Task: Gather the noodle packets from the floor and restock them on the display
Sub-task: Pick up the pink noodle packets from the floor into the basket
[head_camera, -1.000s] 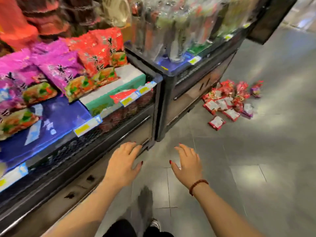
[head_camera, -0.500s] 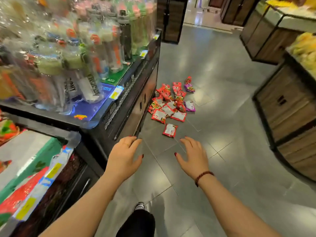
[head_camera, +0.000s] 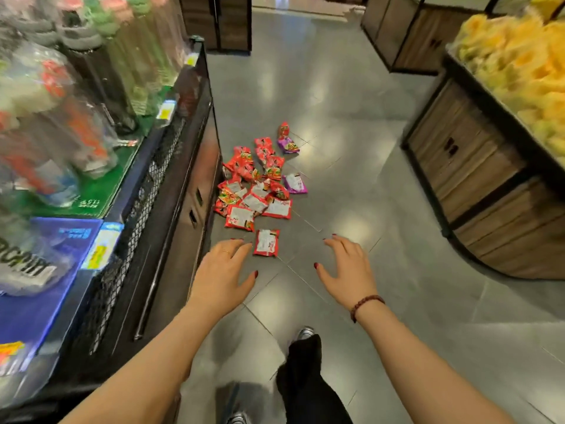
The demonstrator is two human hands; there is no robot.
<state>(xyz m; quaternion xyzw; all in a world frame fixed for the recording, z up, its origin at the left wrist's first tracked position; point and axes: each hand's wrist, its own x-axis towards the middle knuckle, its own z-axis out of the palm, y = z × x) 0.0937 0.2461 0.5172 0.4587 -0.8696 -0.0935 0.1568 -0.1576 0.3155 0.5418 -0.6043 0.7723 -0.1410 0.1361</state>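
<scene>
Head view: left hand (head_camera: pixel 221 275) and right hand (head_camera: pixel 347 270) both empty, fingers spread and loose, held out over floor (head_camera: pixel 336 117), gripping nothing. Noodle packets (head_camera: pixel 256 191) lie scattered on floor against base of black stand (head_camera: pixel 183 179). Nearest packet (head_camera: pixel 266 242) lies apart from heap, closest to hands.

Risks, as I judge them:
- Shoe (head_camera: pixel 305 333) could tread on stray packet and crush noodles.
- Glossy wrappers overlap, so big armful may slide out.
- Purple packets (head_camera: pixel 295 183) are mixed among red, easy to shelve wrong.

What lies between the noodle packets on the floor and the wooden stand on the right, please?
Only bare grey floor, from the noodle packets to the wooden stand, in the head view.
</scene>
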